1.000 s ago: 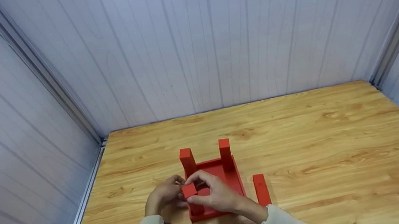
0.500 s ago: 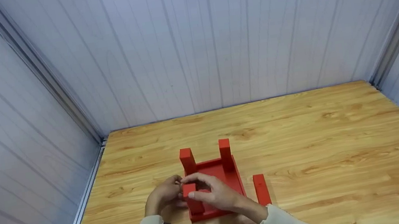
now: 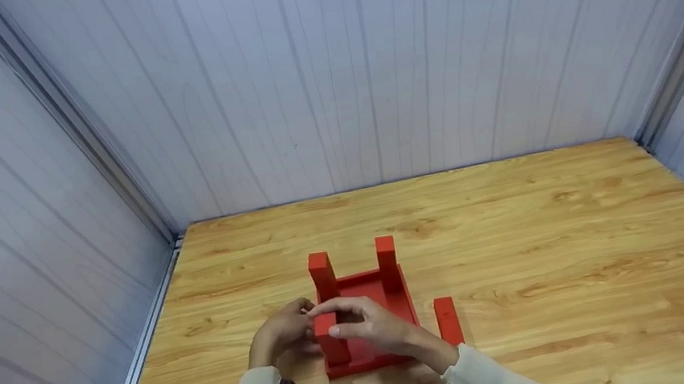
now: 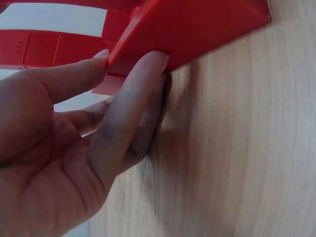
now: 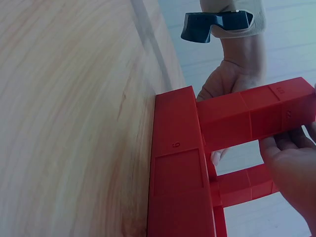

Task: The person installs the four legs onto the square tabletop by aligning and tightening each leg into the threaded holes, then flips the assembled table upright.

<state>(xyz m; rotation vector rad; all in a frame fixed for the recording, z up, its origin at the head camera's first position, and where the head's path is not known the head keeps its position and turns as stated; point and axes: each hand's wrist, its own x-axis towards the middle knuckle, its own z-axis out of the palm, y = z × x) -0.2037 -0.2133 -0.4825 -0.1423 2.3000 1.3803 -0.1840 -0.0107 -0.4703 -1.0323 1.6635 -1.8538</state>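
Note:
A shallow red tray (image 3: 408, 307) lies on the table with upright red posts in several corners. My left hand (image 3: 288, 327) is at its left side. In the left wrist view, that hand (image 4: 98, 128) pinches the tray's side wall (image 4: 197, 34), thumb and fingertips at the rim. My right hand (image 3: 373, 329) is at the top of the near-left red post (image 3: 334, 349), thumb on its upper right edge and fingers bent past its far side. The right wrist view shows this post (image 5: 247, 116) standing in the tray's corner, with the right hand (image 5: 296, 163) around its top end.
One more red post (image 3: 448, 322) lies on the wooden table (image 3: 570, 266) to the right of the tray, by the right forearm. Two posts, a left one (image 3: 322, 275) and a right one (image 3: 387, 263), rise at the tray's far end. White panels (image 3: 339, 84) surround the table.
My right hand has shifted its grip on the near-left post: thumb and fingers, earlier around its top, have slid slightly, uncovering more of the post. The left hand stays in place.

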